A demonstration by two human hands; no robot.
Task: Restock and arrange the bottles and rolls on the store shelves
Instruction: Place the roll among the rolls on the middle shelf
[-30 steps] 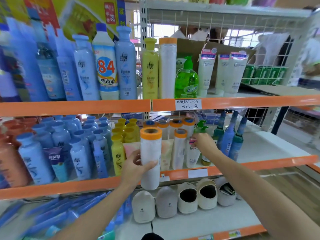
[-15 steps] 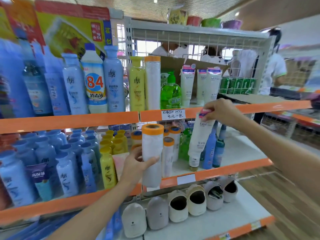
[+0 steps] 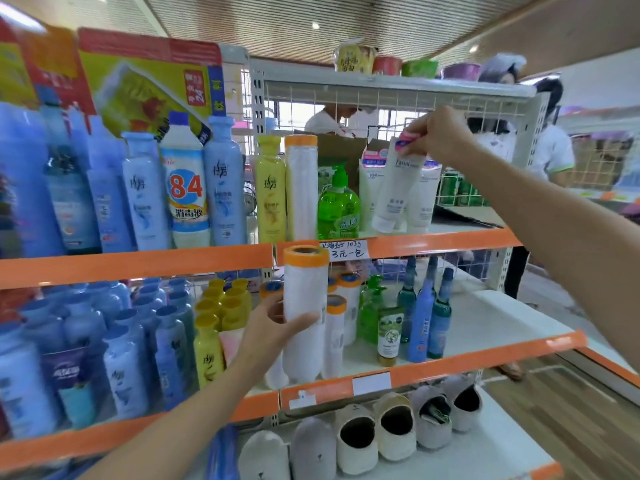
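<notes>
light: bright, ceiling lamps [image 3: 315,26] | blur: left-edge bottles [image 3: 31,188] | edges: wide-angle bowing

Our left hand [image 3: 273,327] is raised in front of us, the fingers curled around a roll [image 3: 304,306] held upright. Our right arm reaches up and forward, and our right hand [image 3: 438,133] pinches the top of a tube [image 3: 394,188].

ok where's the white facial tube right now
In the head view, upper right: the right hand pinches the facial tube over the upper shelf, beside the green pump bottle.
</notes>
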